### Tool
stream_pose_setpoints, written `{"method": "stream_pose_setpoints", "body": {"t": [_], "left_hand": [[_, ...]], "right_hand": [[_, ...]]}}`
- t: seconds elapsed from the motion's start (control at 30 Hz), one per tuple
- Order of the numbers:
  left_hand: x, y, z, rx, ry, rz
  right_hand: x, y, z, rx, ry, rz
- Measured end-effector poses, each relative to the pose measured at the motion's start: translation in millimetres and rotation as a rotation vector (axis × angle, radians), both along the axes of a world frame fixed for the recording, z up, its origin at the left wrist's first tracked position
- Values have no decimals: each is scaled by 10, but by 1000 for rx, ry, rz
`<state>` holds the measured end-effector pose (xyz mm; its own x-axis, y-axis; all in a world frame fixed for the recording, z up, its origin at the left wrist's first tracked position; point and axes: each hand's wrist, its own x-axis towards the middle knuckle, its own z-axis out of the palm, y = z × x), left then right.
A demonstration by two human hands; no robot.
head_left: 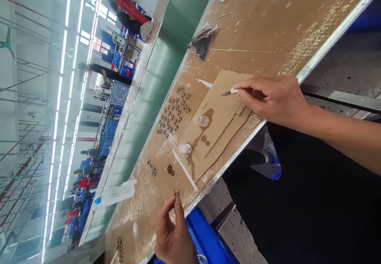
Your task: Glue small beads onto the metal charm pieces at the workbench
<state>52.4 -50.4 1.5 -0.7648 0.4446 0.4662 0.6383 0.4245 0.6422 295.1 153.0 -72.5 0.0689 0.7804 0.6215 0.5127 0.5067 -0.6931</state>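
Observation:
My right hand grips a craft knife with a pale handle, its blade pointing left over a cardboard sheet. Nearer the bottom of the view, my left hand pinches a small metallic piece between thumb and fingertip; its exact kind is too small to tell. On the wet-stained cardboard stand a small clear bottle and a second bottle with whitish contents. Beyond them, many small blue-and-gold pieces lie in rows. A few similar pieces and a little heap of dark bits lie closer to my left hand.
A white plastic bottle with a blue tip lies at the table's far edge. A grey cloth, a wooden stick, a paper strip and a brown pile lie on the table. Blue bins sit below its metal edge. People work beyond.

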Motion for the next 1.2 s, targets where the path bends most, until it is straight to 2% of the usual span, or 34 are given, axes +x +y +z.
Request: {"method": "stream_pose_setpoints", "body": {"t": [0.07,0.13,0.2,0.27,0.3,0.37,0.43,0.5,0.77,0.93,1.0,1.03,1.13,1.2], "left_hand": [[46,-77,-70,55,98,-104],[76,-133,-143,93,239,-308],[95,-159,-201,122,406,-537],[116,-162,-235,137,596,-715],[131,-161,-244,127,685,-780],[177,-164,-250,101,800,-856],[237,-180,-249,78,823,-862],[298,-206,-243,54,810,-837],[413,-291,-172,-46,761,-867],[374,-259,-158,17,674,-891],[371,-246,-190,70,478,-883],[383,-243,-214,99,311,-823],[462,-248,-285,155,-197,-518],[518,-250,-311,172,-392,-419]], "right_hand": [[7,-59,45,3,75,42],[-27,-173,103,37,170,163],[-115,-350,160,85,218,367],[-246,-569,196,65,199,583],[-315,-678,203,-63,266,757],[-436,-863,196,-313,363,991],[-511,-982,177,-487,417,1120],[-537,-1032,165,-560,413,1184],[-492,-1026,171,-581,351,1259],[-497,-1032,142,-555,375,1252],[-498,-1034,142,-551,388,1217],[-497,-1037,146,-540,388,1202],[-494,-1054,159,-461,362,1181],[-497,-1068,162,-379,339,1179]]}}
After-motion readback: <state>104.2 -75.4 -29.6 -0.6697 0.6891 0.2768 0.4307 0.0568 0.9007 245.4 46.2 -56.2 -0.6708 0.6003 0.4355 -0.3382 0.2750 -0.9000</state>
